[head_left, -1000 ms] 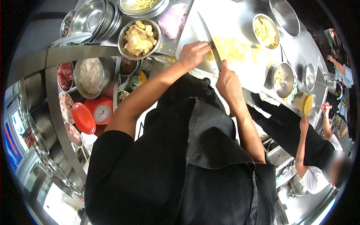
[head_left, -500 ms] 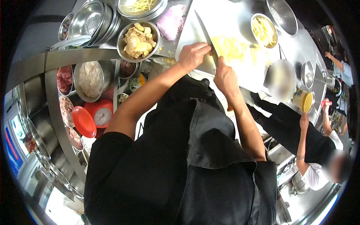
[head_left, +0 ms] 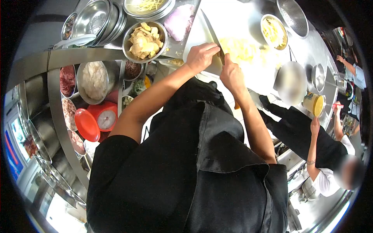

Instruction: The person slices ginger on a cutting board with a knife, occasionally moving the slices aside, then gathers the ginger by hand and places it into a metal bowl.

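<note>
My right hand (head_left: 233, 74) is closed around the handle of a kitchen knife (head_left: 211, 31), its long blade pointing up and left over the white cutting board (head_left: 211, 9). My left hand (head_left: 201, 57) is beside the blade with its fingers drawn together and their tips at the blade's side; whatever they press on is hidden. Pale yellow cut pieces (head_left: 243, 50) lie spread on the board right of the knife, washed out by glare. Left of the board stands a steel bowl (head_left: 125, 48) of peeled ginger chunks (head_left: 145, 40).
A bowl of yellow strips (head_left: 274, 32) sits at the board's right, near a colander (head_left: 293, 17). Purplish food (head_left: 179, 22) and stacked steel bowls (head_left: 91, 17) stand left. Below are meat tubs and a red container (head_left: 103, 118). A co-worker (head_left: 330, 155) holds a yellow-lidded tub (head_left: 314, 104).
My right hand has shifted very slightly up and left with the knife handle. My left hand stays nearly in place by the blade. The view has moved a little.
</note>
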Available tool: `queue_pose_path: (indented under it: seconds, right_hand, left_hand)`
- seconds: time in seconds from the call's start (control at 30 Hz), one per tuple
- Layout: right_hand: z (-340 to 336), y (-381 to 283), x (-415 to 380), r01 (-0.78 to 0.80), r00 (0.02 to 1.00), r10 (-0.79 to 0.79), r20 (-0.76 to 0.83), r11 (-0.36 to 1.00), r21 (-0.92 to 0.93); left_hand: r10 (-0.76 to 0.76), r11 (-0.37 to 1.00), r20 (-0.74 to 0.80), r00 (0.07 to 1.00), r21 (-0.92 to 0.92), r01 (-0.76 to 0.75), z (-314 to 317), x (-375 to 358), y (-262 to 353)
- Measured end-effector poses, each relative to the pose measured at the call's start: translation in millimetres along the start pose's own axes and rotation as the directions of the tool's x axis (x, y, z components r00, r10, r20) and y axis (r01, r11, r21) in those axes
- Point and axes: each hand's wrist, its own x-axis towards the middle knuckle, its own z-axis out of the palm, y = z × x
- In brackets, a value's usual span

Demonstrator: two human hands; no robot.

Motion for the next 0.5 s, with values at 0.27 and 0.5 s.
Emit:
queue_pose_path:
  seconds: [0.27,0.5]
  right_hand:
    - [-34,-13,-27,-0.028,0.998,0.027,0.061,1.0,0.0]
    - [3,6,-5,0.017,1.0,-0.017,-0.015,0.999,0.034]
  left_hand:
    - [-0.007,0.999,0.007,1.0,0.031,0.007,-2,2,1]
    - [-0.001,1.0,-0.022,1.0,0.009,0.001,-2,2,2]
